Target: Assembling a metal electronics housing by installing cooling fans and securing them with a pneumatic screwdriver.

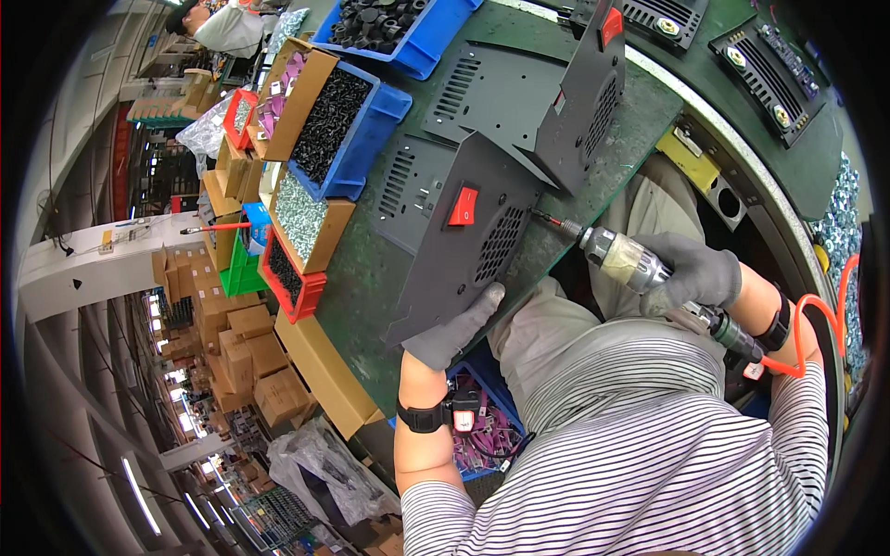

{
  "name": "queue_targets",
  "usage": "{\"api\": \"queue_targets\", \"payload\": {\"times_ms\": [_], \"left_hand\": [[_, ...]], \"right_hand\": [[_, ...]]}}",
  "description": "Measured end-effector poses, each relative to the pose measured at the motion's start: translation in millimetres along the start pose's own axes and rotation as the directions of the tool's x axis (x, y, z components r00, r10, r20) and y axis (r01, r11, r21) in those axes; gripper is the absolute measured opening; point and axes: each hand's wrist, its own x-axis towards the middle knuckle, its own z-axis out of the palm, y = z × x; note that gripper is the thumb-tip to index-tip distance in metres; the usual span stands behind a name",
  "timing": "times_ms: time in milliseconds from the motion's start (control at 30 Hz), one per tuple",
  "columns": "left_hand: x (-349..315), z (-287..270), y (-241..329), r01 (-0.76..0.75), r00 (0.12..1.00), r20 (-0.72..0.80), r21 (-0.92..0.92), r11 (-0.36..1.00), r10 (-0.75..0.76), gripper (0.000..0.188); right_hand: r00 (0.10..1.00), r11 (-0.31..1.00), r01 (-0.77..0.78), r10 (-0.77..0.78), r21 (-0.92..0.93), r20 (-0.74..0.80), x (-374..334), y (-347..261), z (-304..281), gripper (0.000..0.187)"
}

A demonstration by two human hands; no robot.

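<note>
Gripping the driver [623,259] in your gloved right hand [693,273], fist wrapped round its body, you have the bit laid against the vented right side of the near case [454,246], just below the red switch [463,206]. Your left hand [454,326] lies flat, fingers spread, under the case's lower corner, bracing rather than clutching it. The case stands tilted on the green bench [371,278] right in front of you.

Judging by the bit's place, this side fastening looks to be in hand; whether a screw is seated there is too small to tell. A second case [547,102] stands beyond the near case, its state unclear.

Your right forearm comes in from the right, wrist bent inward, an orange hose [825,324] looping behind it. Your left forearm rises straight from below, a band on the wrist. Left of the near case sit bins [338,125] of dark and silvery screws
</note>
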Motion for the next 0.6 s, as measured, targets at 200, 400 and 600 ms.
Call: {"api": "queue_targets", "payload": {"times_ms": [200, 400, 600], "left_hand": [[-0.9, 5.3, -9.7, -0.047, 0.998, -0.03, 0.059, 0.997, 0.048, 0.033], [-0.9, 9.5, -24.2, -0.114, 0.993, -0.035, 0.047, 0.992, 0.116, 0.037], [0.8, 14.2, -19.4, -0.005, 0.999, -0.04, -0.118, 0.993, 0.0, 0.046]], "right_hand": [[0.969, 0.955, -0.224, 0.198, -0.193, -0.146, -50.2, -18.7, -1.9, 0.068], [0.82, 0.904, -0.399, 0.278, -0.152, -0.5, -140.9, -43.3, 1.6, 0.054], [0.611, 0.843, -0.484, 0.519, 0.237, -0.599, -186.8, -36.5, -34.5, 0.052]]}}
